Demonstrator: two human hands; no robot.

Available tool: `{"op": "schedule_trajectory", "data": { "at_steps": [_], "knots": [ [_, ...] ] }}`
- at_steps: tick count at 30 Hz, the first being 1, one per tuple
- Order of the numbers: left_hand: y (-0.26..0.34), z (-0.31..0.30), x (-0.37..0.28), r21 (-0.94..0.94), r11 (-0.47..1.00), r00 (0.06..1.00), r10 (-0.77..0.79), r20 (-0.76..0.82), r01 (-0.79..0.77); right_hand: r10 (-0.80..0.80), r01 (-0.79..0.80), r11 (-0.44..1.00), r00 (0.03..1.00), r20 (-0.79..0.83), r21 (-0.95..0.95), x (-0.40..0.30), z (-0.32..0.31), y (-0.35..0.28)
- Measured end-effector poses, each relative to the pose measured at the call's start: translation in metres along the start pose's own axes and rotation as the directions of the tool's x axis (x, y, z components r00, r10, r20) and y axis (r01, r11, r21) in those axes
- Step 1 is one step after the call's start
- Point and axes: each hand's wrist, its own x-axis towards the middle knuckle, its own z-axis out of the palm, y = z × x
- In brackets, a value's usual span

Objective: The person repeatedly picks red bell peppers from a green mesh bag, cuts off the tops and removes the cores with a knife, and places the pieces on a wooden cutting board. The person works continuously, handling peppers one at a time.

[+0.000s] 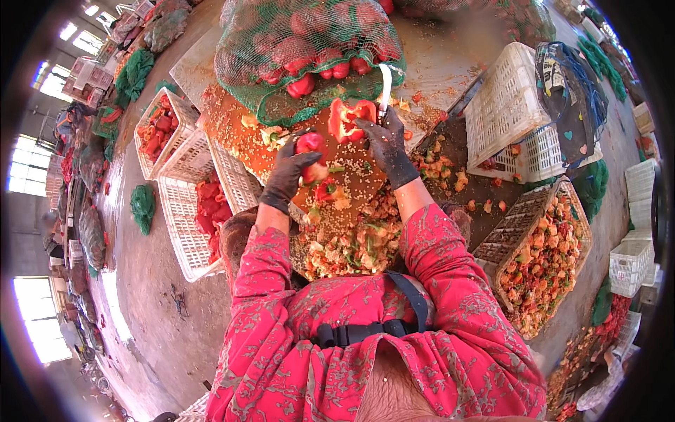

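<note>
My left hand [290, 169], in a dark glove, holds a whole-looking red bell pepper [312, 153] above the seed-strewn work surface. In my right hand [387, 142], gloved too, are a cut-open red bell pepper [352, 120], its hollow inside showing, and a tool with a curved white blade [386, 87] that points away from me. Just beyond both hands lies a green mesh sack [311, 47] full of red peppers, some at its open mouth. Cut pepper cores and scraps [353, 248] are heaped on the surface close to my body.
White plastic crates with red pepper pieces stand at the left [184, 232] [140, 134]. At the right are a tilted white crate [501, 105] and a crate heaped with pepper cores [543, 258]. A green net bundle [143, 208] lies on the floor. A person [51, 237] is at far left.
</note>
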Motion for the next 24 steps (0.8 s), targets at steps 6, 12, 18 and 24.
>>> {"op": "schedule_trajectory", "data": {
  "at_steps": [6,12,18,24],
  "knots": [
    [0.019,0.049,0.015,0.583,0.764,0.939,0.345,-0.008,-0.275,-0.059,0.081,0.982,0.989,0.133,-0.171,-0.003,-0.006,-0.010],
    [0.045,0.051,0.012,0.200,0.979,0.999,-0.037,-0.011,0.038,0.010,-0.016,1.000,0.966,0.258,0.022,-0.010,0.011,-0.025],
    [0.046,-0.045,-0.028,-0.156,0.988,0.979,-0.024,-0.202,-0.008,0.212,-0.248,0.950,0.958,0.192,0.188,-0.012,0.016,-0.039],
    [0.062,-0.171,-0.079,0.852,0.002,0.643,0.655,-0.397,0.524,0.204,-0.205,0.978,0.978,0.035,0.035,-0.003,0.003,0.005]
  ]
}}
